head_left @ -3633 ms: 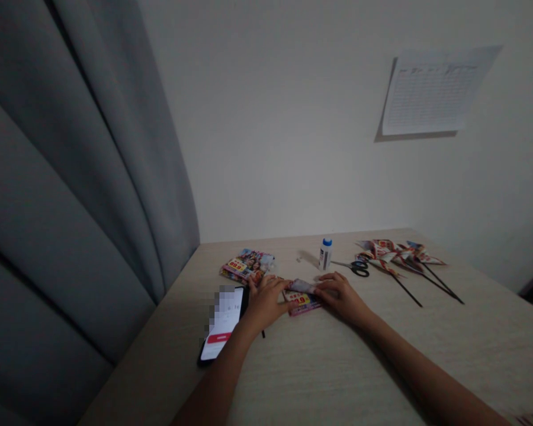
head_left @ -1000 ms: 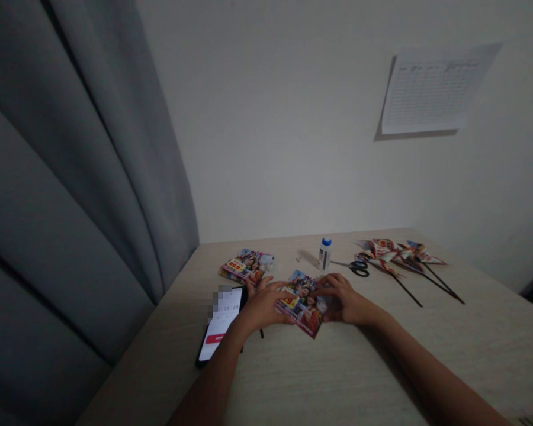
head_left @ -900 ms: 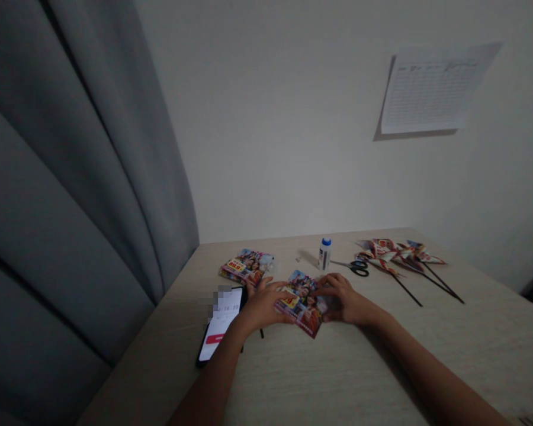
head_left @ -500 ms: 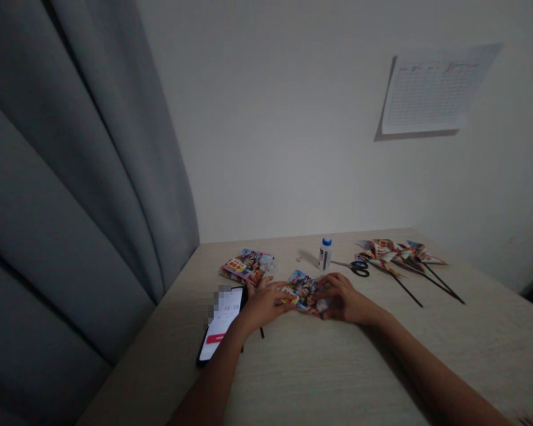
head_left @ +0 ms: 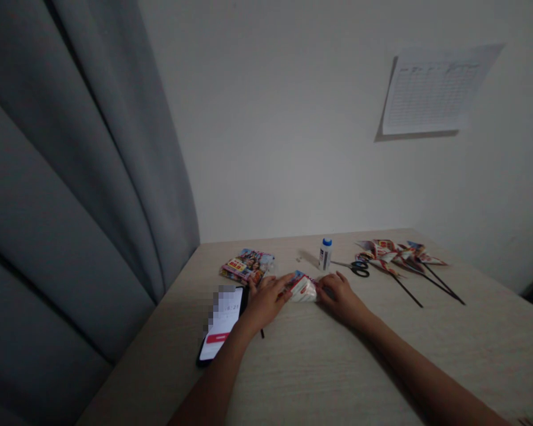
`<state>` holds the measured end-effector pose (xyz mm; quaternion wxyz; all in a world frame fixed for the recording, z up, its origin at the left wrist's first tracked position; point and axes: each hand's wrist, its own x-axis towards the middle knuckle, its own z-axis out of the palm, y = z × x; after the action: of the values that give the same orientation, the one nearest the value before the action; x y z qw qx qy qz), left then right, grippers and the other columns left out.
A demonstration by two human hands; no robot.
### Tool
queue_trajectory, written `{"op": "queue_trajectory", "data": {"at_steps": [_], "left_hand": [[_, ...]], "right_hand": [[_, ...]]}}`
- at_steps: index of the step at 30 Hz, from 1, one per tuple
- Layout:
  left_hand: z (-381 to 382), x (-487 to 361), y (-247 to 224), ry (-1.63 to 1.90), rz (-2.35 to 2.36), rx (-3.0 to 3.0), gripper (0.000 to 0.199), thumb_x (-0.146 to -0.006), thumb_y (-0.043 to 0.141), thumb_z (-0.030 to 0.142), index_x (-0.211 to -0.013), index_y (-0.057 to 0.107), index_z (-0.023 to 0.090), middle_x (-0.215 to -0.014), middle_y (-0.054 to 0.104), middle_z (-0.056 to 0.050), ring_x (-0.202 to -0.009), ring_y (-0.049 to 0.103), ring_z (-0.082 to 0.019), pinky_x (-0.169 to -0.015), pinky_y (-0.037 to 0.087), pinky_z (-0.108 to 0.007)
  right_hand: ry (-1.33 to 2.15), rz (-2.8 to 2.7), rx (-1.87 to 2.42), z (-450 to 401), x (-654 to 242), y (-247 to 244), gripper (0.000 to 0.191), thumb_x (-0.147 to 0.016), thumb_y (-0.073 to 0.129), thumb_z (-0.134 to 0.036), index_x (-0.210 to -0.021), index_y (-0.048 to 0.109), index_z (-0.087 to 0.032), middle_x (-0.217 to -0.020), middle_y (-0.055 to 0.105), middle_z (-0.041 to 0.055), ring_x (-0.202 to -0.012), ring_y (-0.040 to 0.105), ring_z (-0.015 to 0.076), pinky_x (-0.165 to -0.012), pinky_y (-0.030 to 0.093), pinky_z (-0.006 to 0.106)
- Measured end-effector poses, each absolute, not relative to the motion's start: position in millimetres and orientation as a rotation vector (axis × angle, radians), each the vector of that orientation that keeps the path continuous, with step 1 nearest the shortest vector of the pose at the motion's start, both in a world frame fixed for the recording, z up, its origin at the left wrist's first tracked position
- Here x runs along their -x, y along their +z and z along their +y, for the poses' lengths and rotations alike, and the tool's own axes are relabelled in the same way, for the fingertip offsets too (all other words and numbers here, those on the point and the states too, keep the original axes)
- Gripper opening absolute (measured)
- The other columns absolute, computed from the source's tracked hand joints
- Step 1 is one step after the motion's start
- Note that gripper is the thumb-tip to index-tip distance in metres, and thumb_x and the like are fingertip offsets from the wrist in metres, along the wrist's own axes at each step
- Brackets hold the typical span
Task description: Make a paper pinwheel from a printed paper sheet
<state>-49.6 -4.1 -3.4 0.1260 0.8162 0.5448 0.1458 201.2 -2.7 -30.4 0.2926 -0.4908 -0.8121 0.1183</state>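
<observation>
A phone (head_left: 222, 331) lies close by on the table (head_left: 302, 378), next to the left arm. A bit farther on, the folded paper (head_left: 304, 289) lies flat between the two hands. The left hand (head_left: 266, 300) has its fingers spread, touching the paper's left end. The right hand (head_left: 339, 297) has its fingers curled in at the right end; I can't tell if they pinch it. If one hand lets up while the other pushes, the paper could slip and get a crooked crease. A bump from the right hand could tip the bottle (head_left: 324, 257) standing behind. As for writing, the phone shows small numbers, maybe ending in 21. The paper stack (head_left: 249, 264) seems to say "99.9" on yellow. The bottle's label and the wall sheet (head_left: 430, 94) are too blurry to read.
</observation>
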Motion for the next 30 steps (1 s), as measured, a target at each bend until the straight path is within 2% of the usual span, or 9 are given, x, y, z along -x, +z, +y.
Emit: {"op": "queue_trajectory", "data": {"at_steps": [4, 10, 13, 16, 20, 24, 30], "left_hand": [[-5.7, 49.4, -3.9, 0.418, 1.555, -2.440, 0.047, -0.099, 0.044, 0.041, -0.146, 0.038, 0.049, -0.141, 0.058, 0.001, -0.139, 0.037, -0.027, -0.113, -0.004, -0.071], [-6.7, 47.5, -7.4, 0.501, 1.565, -2.484, 0.033, -0.101, 0.043, 0.039, -0.129, 0.059, 0.044, -0.132, 0.065, 0.003, -0.133, 0.042, -0.027, -0.111, -0.010, -0.072], [-6.8, 47.5, -7.6, 0.550, 1.543, -2.481, 0.031, -0.101, 0.042, 0.041, -0.123, 0.064, 0.042, -0.128, 0.066, 0.002, -0.129, 0.044, -0.025, -0.112, -0.010, -0.070], [-6.9, 48.2, -7.7, 0.555, 1.549, -2.469, 0.031, -0.100, 0.043, 0.043, -0.120, 0.067, 0.042, -0.126, 0.066, 0.001, -0.127, 0.045, -0.025, -0.112, -0.010, -0.070], [-7.1, 49.3, -9.3, 0.532, 1.553, -2.484, 0.031, -0.098, 0.047, 0.049, -0.121, 0.067, 0.042, -0.128, 0.064, 0.000, -0.128, 0.044, -0.026, -0.111, -0.010, -0.072], [-6.9, 49.6, -11.8, 0.502, 1.604, -2.503, 0.032, -0.098, 0.047, 0.047, -0.125, 0.064, 0.042, -0.131, 0.062, 0.000, -0.129, 0.042, -0.027, -0.111, -0.007, -0.072], [-5.3, 48.4, -13.4, 0.426, 1.658, -2.497, 0.035, -0.099, 0.043, 0.047, -0.129, 0.061, 0.041, -0.137, 0.060, -0.001, -0.132, 0.040, -0.030, -0.111, -0.003, -0.074]], "right_hand": [[0.270, -2.101, 1.401, -0.5, -194.2, -33.8, 0.022, -0.097, 0.047, -0.035, -0.093, 0.065, -0.021, -0.098, 0.071, 0.0058, -0.105, 0.061, 0.0230, -0.115, 0.020, 0.057], [0.282, -2.096, 1.403, -8.0, -192.5, -23.4, 0.023, -0.096, 0.051, -0.043, -0.102, 0.062, -0.024, -0.103, 0.070, 0.0045, -0.106, 0.061, 0.0219, -0.116, 0.014, 0.060], [0.272, -2.147, 1.383, -13.1, -198.2, -15.8, 0.026, -0.090, 0.060, -0.047, -0.103, 0.063, -0.025, -0.107, 0.070, 0.0036, -0.112, 0.058, 0.0238, -0.116, 0.009, 0.062], [0.223, -2.216, 1.367, -15.4, -203.1, -12.9, 0.025, -0.089, 0.060, -0.044, -0.107, 0.066, -0.027, -0.110, 0.071, 0.0040, -0.115, 0.057, 0.0253, -0.115, 0.006, 0.065], [0.138, -2.248, 1.394, -13.4, -203.4, -16.6, 0.027, -0.094, 0.053, -0.041, -0.113, 0.068, -0.028, -0.110, 0.071, 0.0057, -0.113, 0.057, 0.0254, -0.114, 0.008, 0.066], [0.066, -2.279, 1.447, -10.8, -200.3, -21.9, 0.032, -0.098, 0.047, -0.044, -0.119, 0.068, -0.032, -0.107, 0.069, 0.0068, -0.110, 0.056, 0.0260, -0.113, 0.012, 0.066], [0.009, -2.326, 1.480, -12.3, -199.7, -24.8, 0.037, -0.098, 0.044, -0.039, -0.131, 0.062, -0.035, -0.111, 0.064, 0.0085, -0.113, 0.052, 0.0276, -0.113, 0.014, 0.066]]}}
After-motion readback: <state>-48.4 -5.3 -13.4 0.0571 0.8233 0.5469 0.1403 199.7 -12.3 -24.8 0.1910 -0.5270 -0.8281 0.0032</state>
